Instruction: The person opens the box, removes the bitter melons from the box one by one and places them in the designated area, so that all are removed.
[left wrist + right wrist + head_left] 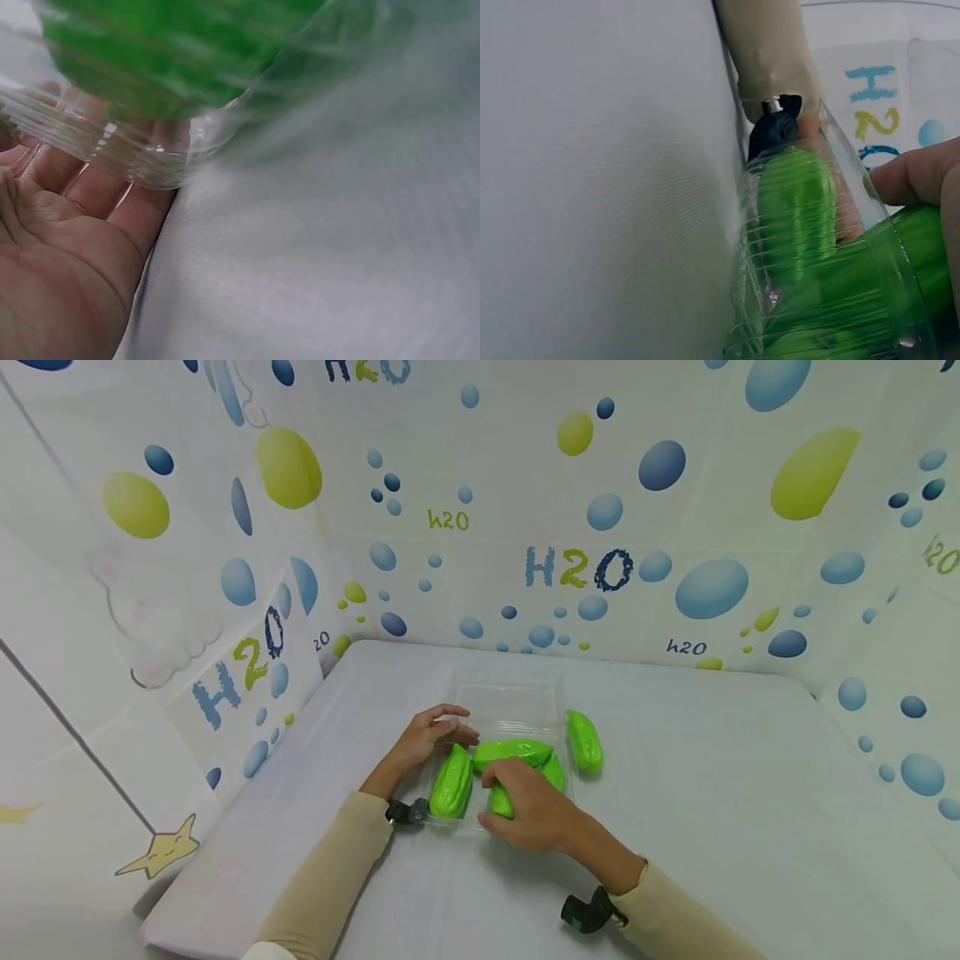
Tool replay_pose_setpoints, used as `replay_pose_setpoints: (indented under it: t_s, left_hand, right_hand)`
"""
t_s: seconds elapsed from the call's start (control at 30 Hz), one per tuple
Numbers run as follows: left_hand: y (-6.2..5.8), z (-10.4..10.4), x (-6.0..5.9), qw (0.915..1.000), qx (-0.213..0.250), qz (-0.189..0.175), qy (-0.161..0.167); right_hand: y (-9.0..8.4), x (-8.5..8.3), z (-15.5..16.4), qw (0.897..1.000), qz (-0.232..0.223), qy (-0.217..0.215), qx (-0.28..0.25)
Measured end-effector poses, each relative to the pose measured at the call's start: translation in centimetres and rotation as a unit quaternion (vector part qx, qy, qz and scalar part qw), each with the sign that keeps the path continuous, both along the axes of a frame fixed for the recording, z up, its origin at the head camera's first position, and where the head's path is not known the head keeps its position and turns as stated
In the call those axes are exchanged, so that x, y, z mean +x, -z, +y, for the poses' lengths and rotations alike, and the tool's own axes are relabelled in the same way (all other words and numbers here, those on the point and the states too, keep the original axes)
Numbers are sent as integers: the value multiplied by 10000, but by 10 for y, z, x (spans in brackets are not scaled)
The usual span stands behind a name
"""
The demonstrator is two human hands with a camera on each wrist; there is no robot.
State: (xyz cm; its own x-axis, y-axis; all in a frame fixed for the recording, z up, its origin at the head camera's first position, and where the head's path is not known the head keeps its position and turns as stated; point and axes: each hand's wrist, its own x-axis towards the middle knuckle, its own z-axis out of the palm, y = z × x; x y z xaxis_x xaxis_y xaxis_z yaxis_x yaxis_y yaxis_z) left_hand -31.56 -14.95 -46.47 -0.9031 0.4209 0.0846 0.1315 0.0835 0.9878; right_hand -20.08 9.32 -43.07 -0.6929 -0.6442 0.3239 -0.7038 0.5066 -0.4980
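A clear plastic clamshell box [471, 820] lies on the table with its lid [510, 697] folded back. Inside are several glossy, bright green, ribbed vegetables shaped like long peppers. One vegetable [452, 783] stands lengthwise along the left side, and another [513, 750] lies crosswise at the back. My right hand [528, 810] curls thumb and fingers around a green vegetable [500, 802] at the front right, partly hidden by the hand. My left hand [423, 743] rests at the box's left rear, near the hinge, fingers loosely extended; its fingers [97, 191] show against the ribbed clear wall.
Another green vegetable [585, 743] lies on the white tabletop [712, 793], just right of the box. Patterned white sheeting [480, 585] rises behind the table and at both sides. A black wrist camera [588, 912] sits at the right cuff, and another [407, 812] at the left.
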Motion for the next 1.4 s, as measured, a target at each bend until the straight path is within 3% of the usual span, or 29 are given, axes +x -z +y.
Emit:
replay_pose_setpoints:
  t_s: [0.1,0.2,0.4,0.8,1.0,1.23,1.4]
  left_hand:
    - [0,0,0,10000,51,71,43]
    - [1,0,0,9998,102,144,79]
    - [0,1,0,9998,144,140,59]
    - [-2,1,2,9998,62,174,90]
    - [-1,1,3,9998,49,174,52]
    - [0,1,3,9998,136,115,51]
    - [0,2,2,9998,158,84,18]
  right_hand:
    - [-5,1,2,9996,215,-67,185]
    - [-14,4,5,9972,284,35,692]
    - [-32,13,12,9825,166,468,1797]
    - [-41,22,13,9647,532,685,2488]
    - [-43,23,15,9601,695,608,2641]
    - [-44,20,19,9705,108,598,2333]
    - [-44,16,21,9763,23,430,2119]
